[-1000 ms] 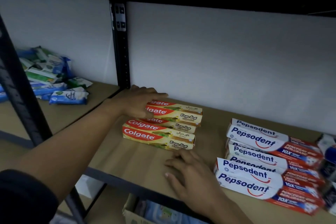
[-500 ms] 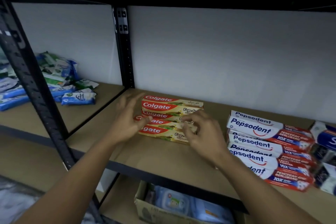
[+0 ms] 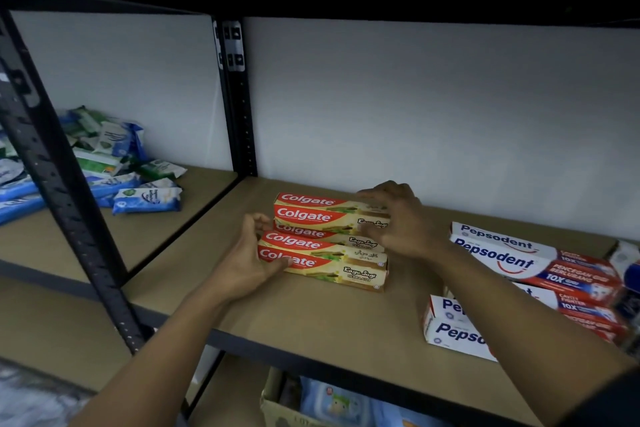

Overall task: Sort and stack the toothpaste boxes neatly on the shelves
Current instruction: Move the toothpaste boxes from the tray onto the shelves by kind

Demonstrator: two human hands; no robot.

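1. Colgate stack (image 3: 329, 239) sits mid-board on the shelf (image 3: 311, 319), long sides parallel to the front lip. The rear row is 2 high w/ 1 box in front, as far as shows.
2. Print: white "Colgate" on red at the left ends, "Kayu Sugi" on cream at the right ends. The small line under it is too blurred to read.
3. Left hand (image 3: 246, 260) is at 9 o'clock of the stack, cupping its left end. Thumb lies across the front box's logo and the fingers are curled round the end.
4. Right hand (image 3: 398, 218) is at 2 o'clock of the stack, clamped on the right end of the top rear box. Fingers are spread over the top and the thumb is on the front face.
5. Pepsodent boxes (image 3: 512, 253) are at 3–4 o'clock of the stack, well apart, stacked and angled. Print: "Pepsodent" in blue on white, "PENCEGAH", "BERLUBANG" and "10X" on the red ends. A lower box seems to read "CAVITY FIGHTER".
6. Room: bare board from the stack to the front lip at 6 o'clock, and bare board at 9 o'clock to the black post (image 3: 239, 97). A narrow strip runs behind at 12, before the white wall (image 3: 415, 114).
7. The nearest Pepsodent box is close to the lip, not over it.
8. In the next bay at 9–10 o'clock is a loose heap of wipes packs (image 3: 138, 199), text unreadable.
9. Below at 6 o'clock is an open carton (image 3: 277, 406).
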